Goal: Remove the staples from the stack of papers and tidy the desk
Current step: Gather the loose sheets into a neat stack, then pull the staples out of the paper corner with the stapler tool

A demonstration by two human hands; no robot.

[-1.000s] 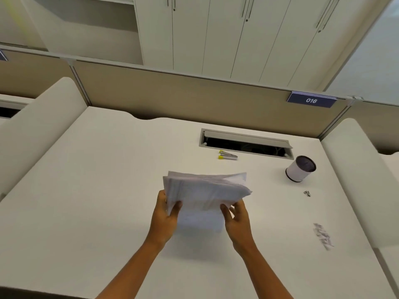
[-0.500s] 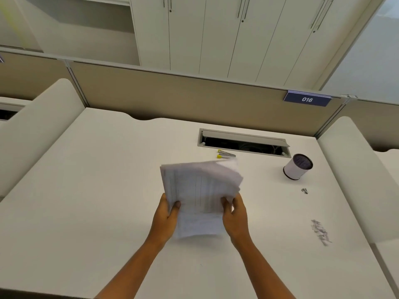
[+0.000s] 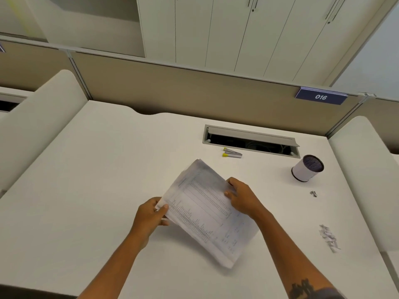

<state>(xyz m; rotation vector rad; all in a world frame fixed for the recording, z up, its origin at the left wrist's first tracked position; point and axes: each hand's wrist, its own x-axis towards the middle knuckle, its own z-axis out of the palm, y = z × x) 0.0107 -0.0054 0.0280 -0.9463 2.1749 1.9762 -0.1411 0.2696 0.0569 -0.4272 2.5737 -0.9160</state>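
Both hands are on the stack of papers point(image 3: 205, 212) now, out in the middle of the desk point(image 3: 86, 190), on the near side of the cable slot point(image 3: 250, 138). The stack sits skewed, one corner pointing toward the slot, the opposite corner toward the person. Whether its lower corner touches the desk I cannot tell.

The left hand point(image 3: 149, 216) has a grip on the left corner, thumb on top of the printed sheet, fingers curled beneath. The right hand point(image 3: 241, 196) grasps the right edge, fingers wrapped over it. Both forearms reach in from below, the right one crossing beside the stack's lower edge.

How will this handle? Loose sheets, I'd judge: light, floppy, and ready to slide apart or fan out. Opposite edges are the sensible place to hold, squeezing the whole thickness together, and that is just what we have. A one-handed corner grip would likely let it droop.

A stapler-like tool with yellow tips point(image 3: 232, 153) lies just in front of the slot. To the slot's right stands a small round cup point(image 3: 306, 168), and nearer the person from it lie a few stray staples point(image 3: 313, 193) and a bigger pile of them point(image 3: 329, 238), apart from the stack.
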